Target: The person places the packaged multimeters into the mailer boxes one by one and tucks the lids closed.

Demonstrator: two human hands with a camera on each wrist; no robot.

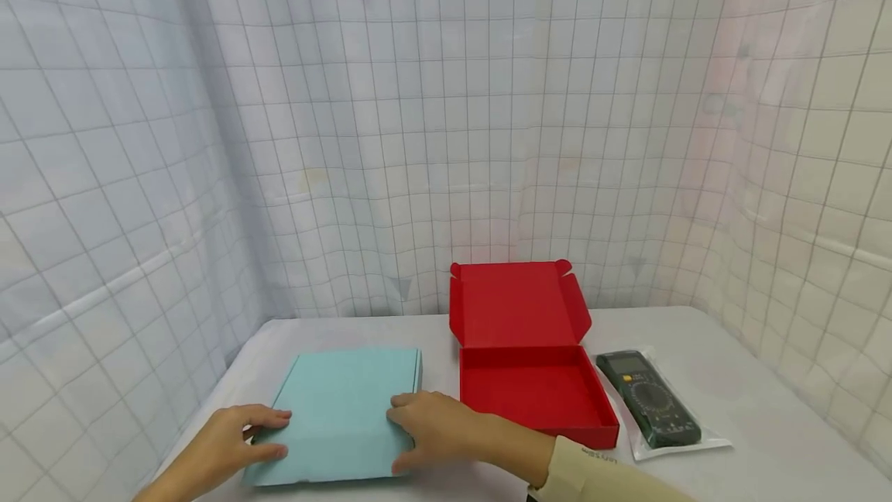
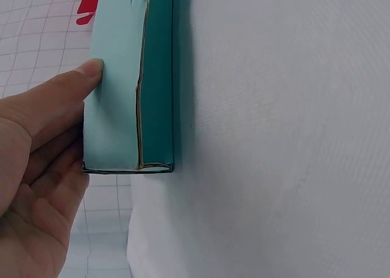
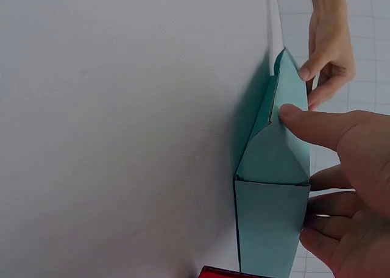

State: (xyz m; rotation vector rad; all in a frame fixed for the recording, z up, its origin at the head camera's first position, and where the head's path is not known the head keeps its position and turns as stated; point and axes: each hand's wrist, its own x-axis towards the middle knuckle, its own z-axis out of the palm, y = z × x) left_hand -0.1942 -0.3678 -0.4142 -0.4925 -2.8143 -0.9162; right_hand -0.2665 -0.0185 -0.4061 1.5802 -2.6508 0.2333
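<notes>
Lower left of the head view: left hand [image 1: 226,440], grip loose with thumb and forefinger apart, touches the left edge of a light-blue box [image 1: 341,409], lid down, lying flat on the white desk [image 1: 753,409]. Right hand [image 1: 446,431], grip likewise loose, rests thumb and fingers at that box's right edge. Lower right of centre, a red box [image 1: 530,386] stands with lid raised; farther right, a dark meter [image 1: 651,401] lies in a clear bag [image 1: 711,442].

the head view is bright and evenly lit — the gridded curtain [image 1: 446,99] looks warmer at right; both wrist views are dimmer, greyer — soft shadow on the table [image 2: 274,107] beside the box [image 2: 116,119].
</notes>
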